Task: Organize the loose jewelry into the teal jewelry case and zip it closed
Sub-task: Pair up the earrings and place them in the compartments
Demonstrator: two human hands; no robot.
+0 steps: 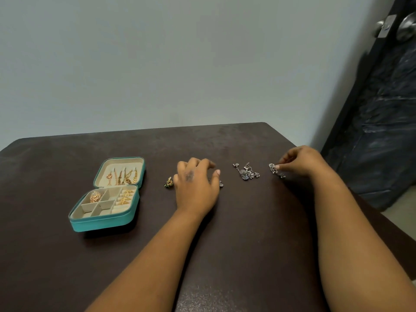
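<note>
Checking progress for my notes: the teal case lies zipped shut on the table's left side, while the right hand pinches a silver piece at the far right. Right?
Not quite. The teal case is on the table's left side, but it lies open, gold pieces in its lid and tray, as the head view shows. The right hand does pinch a silver piece at the far right.

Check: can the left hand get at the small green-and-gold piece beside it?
Probably yes. The green-and-gold piece lies in the open on the table, just left of the left hand, nothing between them.
</note>
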